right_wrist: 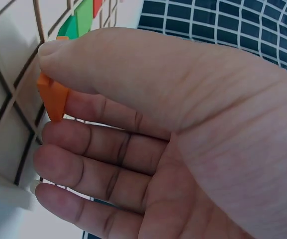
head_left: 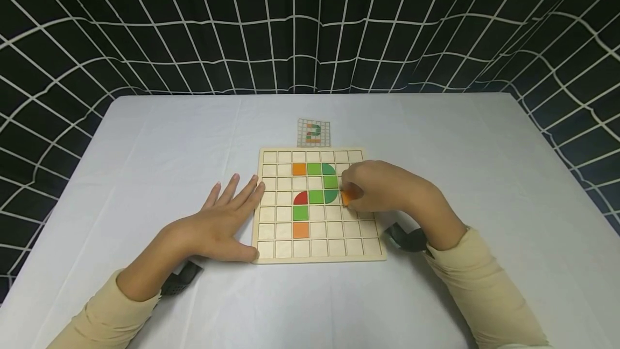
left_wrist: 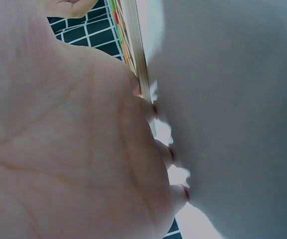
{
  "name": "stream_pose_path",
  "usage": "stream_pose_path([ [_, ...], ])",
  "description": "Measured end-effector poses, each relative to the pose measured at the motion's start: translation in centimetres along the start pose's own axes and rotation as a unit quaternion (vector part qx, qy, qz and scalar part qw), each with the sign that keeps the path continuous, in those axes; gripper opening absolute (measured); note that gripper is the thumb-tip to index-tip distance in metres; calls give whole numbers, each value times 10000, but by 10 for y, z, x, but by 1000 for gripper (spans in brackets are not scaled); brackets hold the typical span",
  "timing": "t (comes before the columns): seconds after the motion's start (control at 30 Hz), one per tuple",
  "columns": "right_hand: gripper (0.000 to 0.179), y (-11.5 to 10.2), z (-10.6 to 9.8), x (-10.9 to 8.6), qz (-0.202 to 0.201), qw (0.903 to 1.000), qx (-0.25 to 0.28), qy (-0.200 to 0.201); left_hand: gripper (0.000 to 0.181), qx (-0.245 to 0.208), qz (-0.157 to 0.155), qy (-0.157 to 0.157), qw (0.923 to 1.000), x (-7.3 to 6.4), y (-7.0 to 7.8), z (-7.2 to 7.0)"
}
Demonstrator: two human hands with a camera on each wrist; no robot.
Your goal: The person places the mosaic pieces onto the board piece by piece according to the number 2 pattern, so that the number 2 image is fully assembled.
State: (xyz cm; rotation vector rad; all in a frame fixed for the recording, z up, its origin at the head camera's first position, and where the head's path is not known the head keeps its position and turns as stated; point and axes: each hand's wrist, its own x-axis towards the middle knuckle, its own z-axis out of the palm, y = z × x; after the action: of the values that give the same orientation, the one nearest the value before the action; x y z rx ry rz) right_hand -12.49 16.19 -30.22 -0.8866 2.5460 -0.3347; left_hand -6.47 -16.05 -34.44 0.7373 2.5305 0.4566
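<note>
A wooden grid board lies on the white table. My left hand is spread flat at its left edge, with fingertips and thumb tip touching the frame. Over the board's right half, my right hand pinches an orange tile between thumb and forefinger, close to the grid. Set in the cells are orange square tiles, several green square tiles, dark green quarter-round tiles and a red quarter-round tile. Part of the board's right side is hidden by my right hand.
Just behind the board lies a small card printed with a grid and a coloured figure. Black cloth with white grid lines hangs behind the white table and at its sides. Dark wrist devices sit under both wrists.
</note>
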Motion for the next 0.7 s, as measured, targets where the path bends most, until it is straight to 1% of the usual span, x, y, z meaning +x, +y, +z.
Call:
stream_pose_path([
  [0.2,13,-7,3,0,-75,10000,-44,-35,115,-20,-20,-10,10000,0,0,0],
  [0.5,12,-21,10,-1,-363,9991,-198,-80,115,-24,-21,-16,10000,0,1,0],
  [0.7,11,-30,15,-2,-559,9983,-191,-20,115,-3,-22,0,10000,0,1,0],
])
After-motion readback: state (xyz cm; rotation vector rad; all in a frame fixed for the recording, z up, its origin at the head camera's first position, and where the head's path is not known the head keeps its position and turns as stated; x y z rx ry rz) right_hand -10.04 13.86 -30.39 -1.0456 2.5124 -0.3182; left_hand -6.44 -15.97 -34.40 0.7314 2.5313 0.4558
